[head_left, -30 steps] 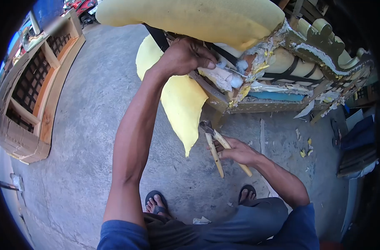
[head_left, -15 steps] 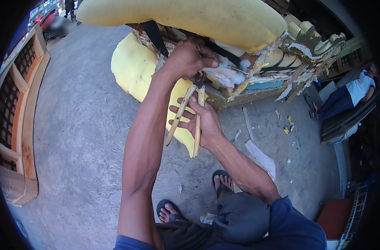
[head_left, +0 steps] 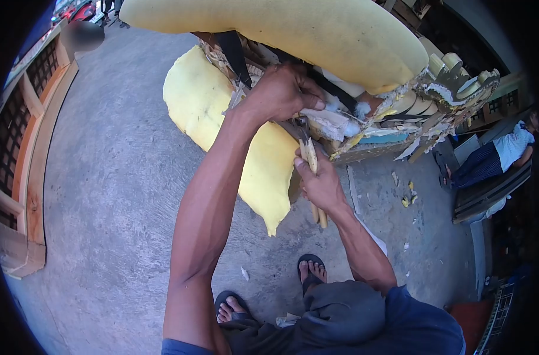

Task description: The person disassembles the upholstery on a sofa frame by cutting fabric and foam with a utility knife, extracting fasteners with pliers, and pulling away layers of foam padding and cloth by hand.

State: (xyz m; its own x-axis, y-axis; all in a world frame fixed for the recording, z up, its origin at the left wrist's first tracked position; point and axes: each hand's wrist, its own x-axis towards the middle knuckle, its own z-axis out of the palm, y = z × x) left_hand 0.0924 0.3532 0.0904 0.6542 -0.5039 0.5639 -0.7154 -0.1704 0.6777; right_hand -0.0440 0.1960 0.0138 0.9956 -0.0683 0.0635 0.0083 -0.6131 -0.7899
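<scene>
A stripped chair frame [head_left: 364, 155] is in front of me, with yellow foam [head_left: 281, 26] across its top and more yellow foam [head_left: 204, 97] hanging to the left. My left hand [head_left: 284, 92] is closed at the torn edge, against ragged white fabric [head_left: 331, 123]; its fingertips are partly hidden. Below it, my right hand [head_left: 324, 183] wraps round the pale handles of pincers [head_left: 309, 155]. Those handles are together, and the dark metal jaws point up into the frame beneath my left hand. What the jaws bite on is hidden.
Wooden frames with dark webbing [head_left: 30, 136] stand at the left. Foam scraps [head_left: 406, 201] litter the concrete floor [head_left: 115, 177]. A person in a light top [head_left: 512, 148] is at the right. My sandalled feet [head_left: 312, 269] are below.
The pincers' handles have come together, and my right hand has gone from spread fingers to a closed grip, tilting the tool. My left hand stays at the same torn edge.
</scene>
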